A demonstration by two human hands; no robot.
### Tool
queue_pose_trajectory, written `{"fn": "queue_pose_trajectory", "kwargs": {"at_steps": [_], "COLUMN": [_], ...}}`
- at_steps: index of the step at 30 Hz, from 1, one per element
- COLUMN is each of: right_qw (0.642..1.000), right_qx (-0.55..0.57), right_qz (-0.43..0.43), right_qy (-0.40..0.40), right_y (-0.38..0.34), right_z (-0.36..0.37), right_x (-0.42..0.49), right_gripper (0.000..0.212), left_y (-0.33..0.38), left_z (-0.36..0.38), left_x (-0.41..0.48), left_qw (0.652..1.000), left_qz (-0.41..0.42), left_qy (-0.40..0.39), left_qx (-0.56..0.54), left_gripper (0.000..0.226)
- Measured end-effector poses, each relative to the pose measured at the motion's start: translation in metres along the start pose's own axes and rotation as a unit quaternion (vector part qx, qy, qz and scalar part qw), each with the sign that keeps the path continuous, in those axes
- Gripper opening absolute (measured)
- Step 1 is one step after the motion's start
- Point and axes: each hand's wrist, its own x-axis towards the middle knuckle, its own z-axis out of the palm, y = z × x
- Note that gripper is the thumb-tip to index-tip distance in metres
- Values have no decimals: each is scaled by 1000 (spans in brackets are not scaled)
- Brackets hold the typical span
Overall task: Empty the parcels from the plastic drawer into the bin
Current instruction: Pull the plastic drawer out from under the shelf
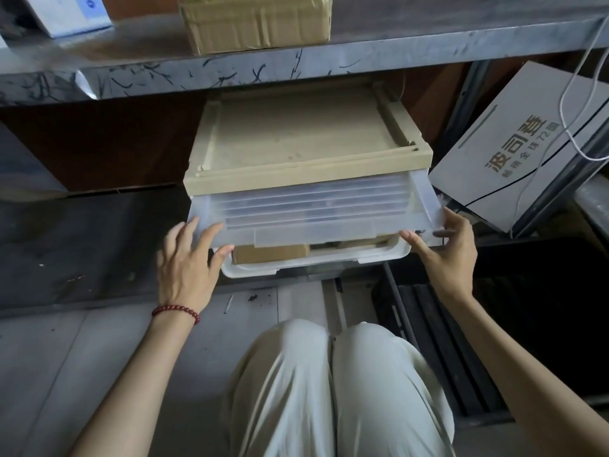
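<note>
Nearest: knees (333, 374) in pale trousers, together, bottom centre, over a grey floor (66, 357). Bracelet (176, 312) of red beads on the left wrist. Left hand (186, 262) at the lower left corner of the drawer (313, 216): fingers spread and laid on the clear front, thumb tucked under its bottom edge, pinching that corner. Right hand (445, 252) at the lower right corner: thumb on the front, fingers wrapped behind the side flange and seen dimly through the plastic, gripping it. Drawer translucent, ribbed across the front, seated in a unit under a beige top (296, 140), between both hands. Parcels (272, 253) brown, glimpsed in the gap below the clear front, above a white rim (316, 262); count not readable. Right of the knees, black slats (428, 341) on the floor; cannot tell what they belong to. Further back on the right, a grey box (514, 153) with printed characters, leaning, just beside the drawer's right edge. White cable (567, 128) hanging across it. Above all, a metal shelf (362, 61), front edge scribbled with black marks. On it, a taped carton (257, 24) directly above the unit, and a white box (66, 14) far left, blurred.
</note>
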Motion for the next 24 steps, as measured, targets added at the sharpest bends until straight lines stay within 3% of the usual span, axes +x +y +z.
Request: {"fn": "queue_pose_trajectory", "kwargs": {"at_steps": [12, 20, 24], "right_qw": [993, 987, 984], "right_qx": [-114, -156, -173], "right_qz": [15, 20, 15], "right_qy": [24, 27, -31], "right_y": [-37, -40, -39], "right_z": [38, 46, 43], "right_x": [59, 63, 55], "right_gripper": [51, 47, 48], "left_y": [33, 37, 43], "left_z": [3, 6, 5], "left_x": [69, 87, 89], "left_qw": [998, 996, 994], "left_qz": [-43, -85, -108], "left_qy": [13, 26, 18], "left_qx": [34, 13, 18], "left_gripper": [49, 46, 47]}}
